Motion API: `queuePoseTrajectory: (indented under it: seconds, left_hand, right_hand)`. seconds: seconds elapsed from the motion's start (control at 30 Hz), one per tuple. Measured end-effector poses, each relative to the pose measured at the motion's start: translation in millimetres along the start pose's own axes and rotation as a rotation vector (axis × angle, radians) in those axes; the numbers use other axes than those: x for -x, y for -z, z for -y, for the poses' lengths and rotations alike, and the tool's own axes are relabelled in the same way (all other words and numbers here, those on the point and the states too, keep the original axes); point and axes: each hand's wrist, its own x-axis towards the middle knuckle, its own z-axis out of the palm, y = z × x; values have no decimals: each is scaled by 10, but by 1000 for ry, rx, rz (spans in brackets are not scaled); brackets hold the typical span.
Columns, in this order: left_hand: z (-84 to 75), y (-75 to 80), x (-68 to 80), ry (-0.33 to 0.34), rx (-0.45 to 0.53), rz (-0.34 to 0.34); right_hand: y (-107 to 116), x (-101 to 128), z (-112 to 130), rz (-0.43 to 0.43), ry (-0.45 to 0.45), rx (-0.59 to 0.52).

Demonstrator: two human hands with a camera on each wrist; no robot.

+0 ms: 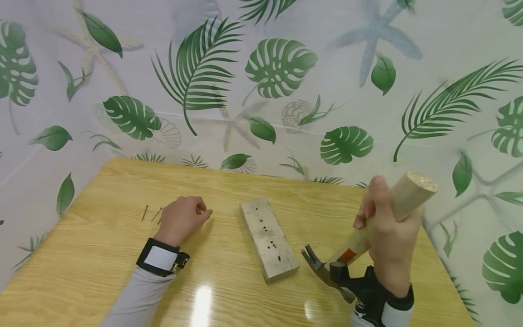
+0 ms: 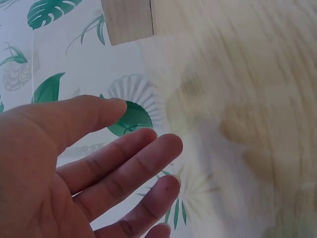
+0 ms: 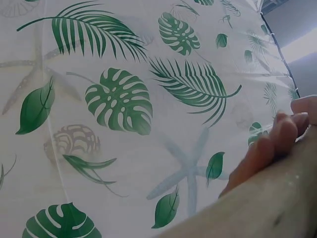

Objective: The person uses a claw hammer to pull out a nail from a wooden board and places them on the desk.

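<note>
My right hand [image 1: 390,240] grips the wooden handle of a claw hammer [image 1: 355,245], raised at the right of the head view. The handle's end points up and away, and the claw head hangs low near the wooden block. In the right wrist view the pale handle [image 3: 257,206] crosses the lower right corner, with curled fingers [image 3: 270,153] behind it. My left hand [image 1: 184,220] holds nothing, its fingers loosely bent, left of the block [image 1: 267,238] and just right of some nails [image 1: 145,213]. Several dark marks run along the block's top.
A wood-grain table [image 1: 220,281] carries everything. Behind it hangs a pale cloth [image 1: 286,113] printed with green leaves, starfish and shells, which also borders the table's sides. The nails lie loose at the left, one partly covered by my left hand.
</note>
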Motion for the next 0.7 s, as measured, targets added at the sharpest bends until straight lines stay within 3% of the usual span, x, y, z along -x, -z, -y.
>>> queuePoseTrajectory:
  seconds: [0.3,0.5,0.7]
  left_hand:
    - [-70,-20,19,-32,21,38]
    - [-53,-40,28,-33,30,62]
    - [-40,-47,26,-51,27,49]
  right_hand:
    - [322,-2,10,166,-182,195]
    - [433,-92,-157,303,-318,172]
    - [490,-161,-427,308,-428,236]
